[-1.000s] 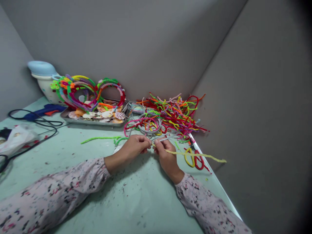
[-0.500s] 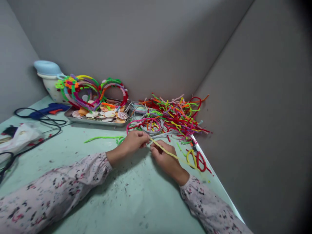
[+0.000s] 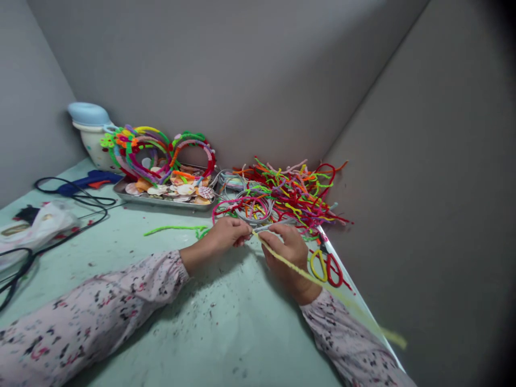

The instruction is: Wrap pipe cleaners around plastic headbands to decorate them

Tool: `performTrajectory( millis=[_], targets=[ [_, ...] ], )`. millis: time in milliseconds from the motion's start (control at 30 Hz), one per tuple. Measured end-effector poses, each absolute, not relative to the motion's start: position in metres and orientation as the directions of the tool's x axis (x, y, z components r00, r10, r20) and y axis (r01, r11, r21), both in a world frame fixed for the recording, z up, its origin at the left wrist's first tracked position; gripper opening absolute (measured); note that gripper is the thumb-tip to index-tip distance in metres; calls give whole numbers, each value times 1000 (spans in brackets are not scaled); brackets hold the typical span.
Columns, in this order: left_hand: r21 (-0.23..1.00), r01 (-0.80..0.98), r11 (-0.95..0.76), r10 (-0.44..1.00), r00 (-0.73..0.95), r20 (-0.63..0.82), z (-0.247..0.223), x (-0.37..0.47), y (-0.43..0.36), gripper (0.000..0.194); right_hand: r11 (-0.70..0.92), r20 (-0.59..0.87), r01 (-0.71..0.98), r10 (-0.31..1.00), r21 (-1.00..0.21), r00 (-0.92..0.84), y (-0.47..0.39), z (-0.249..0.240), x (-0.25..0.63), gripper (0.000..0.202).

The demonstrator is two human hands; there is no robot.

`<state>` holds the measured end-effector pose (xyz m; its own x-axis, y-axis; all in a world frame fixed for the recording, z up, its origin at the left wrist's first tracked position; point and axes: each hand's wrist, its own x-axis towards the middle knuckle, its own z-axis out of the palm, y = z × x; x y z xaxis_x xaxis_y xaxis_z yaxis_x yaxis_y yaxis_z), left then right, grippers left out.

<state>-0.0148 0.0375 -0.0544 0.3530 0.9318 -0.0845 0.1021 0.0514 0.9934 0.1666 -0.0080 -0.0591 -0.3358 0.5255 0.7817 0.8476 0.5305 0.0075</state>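
My left hand is closed, its thumb and finger pinching one end of a fuzzy yellow pipe cleaner. From there the strand slants down to the right across my right hand, and its far end is blurred over my sleeve. My right hand's fingers are bent around the strand close to the pinched end. Just behind the fingertips is a thin grey band; I cannot tell whether it is held. A green pipe cleaner lies left of my left hand.
Behind my hands are heaped colourful pipe cleaners. Scissors lie by the table's right edge. A metal tray holds shells and wrapped headbands. At the left are a lidded container, black cable, blue tool and plastic bag.
My right hand has risen slightly, its fingers now around the yellow pipe cleaner. The strand's free end has swung out to the lower right. The view has shifted a little.
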Motion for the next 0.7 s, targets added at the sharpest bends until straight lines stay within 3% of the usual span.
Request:
performTrajectory(
  millis=[100,400,700],
  targets=[
    [992,116,42,924,373,-83,-53,-14,36,17,574,764,817,499,62,-409,-5,-56,171,16],
    [992,127,25,918,389,-73,-50,-13,32,14,639,694,769,551,6,-463,1,-47,171,13],
    [988,156,8,921,385,-68,-52,-12,29,13,666,674,725,618,-175,-404,3,-49,170,14]
  ],
)
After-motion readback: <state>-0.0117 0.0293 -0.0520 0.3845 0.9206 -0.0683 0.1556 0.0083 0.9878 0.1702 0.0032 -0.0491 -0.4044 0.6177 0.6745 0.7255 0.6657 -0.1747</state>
